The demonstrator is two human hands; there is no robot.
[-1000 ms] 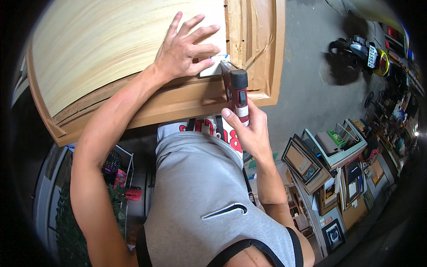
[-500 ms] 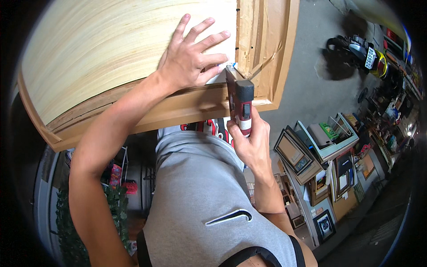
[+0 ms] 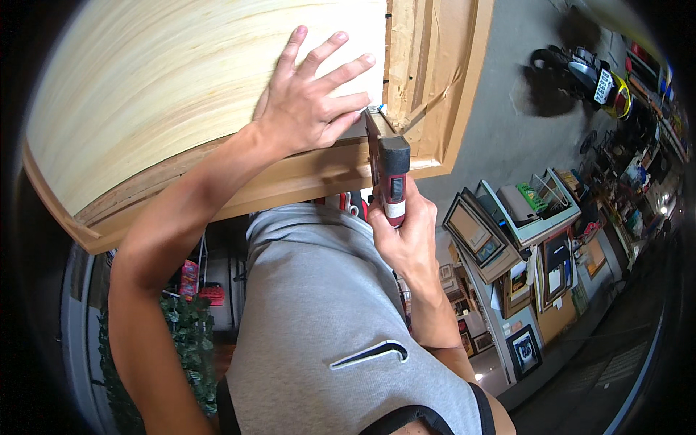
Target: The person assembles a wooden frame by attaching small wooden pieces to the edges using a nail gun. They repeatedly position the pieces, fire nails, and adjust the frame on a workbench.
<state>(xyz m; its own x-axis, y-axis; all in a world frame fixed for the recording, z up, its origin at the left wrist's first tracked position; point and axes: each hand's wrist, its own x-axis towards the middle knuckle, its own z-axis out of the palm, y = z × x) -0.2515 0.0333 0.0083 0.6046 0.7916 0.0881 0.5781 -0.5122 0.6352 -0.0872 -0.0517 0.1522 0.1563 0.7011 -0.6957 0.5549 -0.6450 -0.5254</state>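
My left hand lies flat with fingers spread on a pale wood-grained backing panel, close to its right edge. The panel sits inside a large brown wooden frame, lying back side up. My right hand is wrapped round the handle of a red and black staple gun. Its nose points away from me, at the inner edge of the frame's near side, next to the panel's near right corner and just right of my left thumb. The exact contact point is partly hidden by the tool.
Right of the frame lies grey floor, with a motorbike farther off. A table at the right holds several picture frames and a pale blue tray. Green leafy foliage and a red item are at lower left.
The staple gun's rear end and my right hand have shifted slightly left and nearer me. My left hand stays spread on the panel. The whole view has moved a little.
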